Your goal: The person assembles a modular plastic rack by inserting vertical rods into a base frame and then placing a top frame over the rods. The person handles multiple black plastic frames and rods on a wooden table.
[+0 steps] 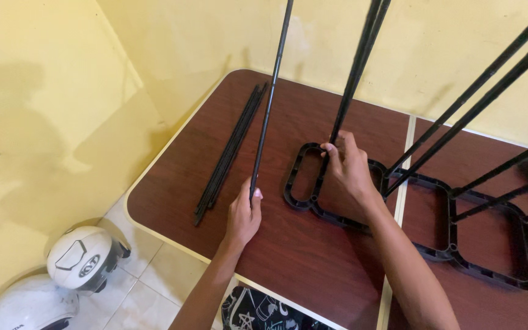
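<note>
While a brown folding table [288, 256] fills the corner of a yellow-walled room, a person bends over a black plastic frame [435, 244] lying flat on its top, seen from the head camera. Their left hand [243, 215] has its fingers wrapped around the lower end of a thin black rod [270, 101], holding it nearly upright, its foot over the bare tabletop just left of the frame. Their right hand [346, 177] rests on the frame's oval left section, fingers pinched around the base of a second black rod [357, 67] where it meets the frame's rim. Several more upright rods [484, 91] rise at a slant from the frame's square sections on the right. A bundle of spare black rods [230, 153] lies flat on the table, to the left of the held rod and apart from it. Two white helmets [80, 256] sit on the tiled floor [154, 275] beside the table's near-left corner.
</note>
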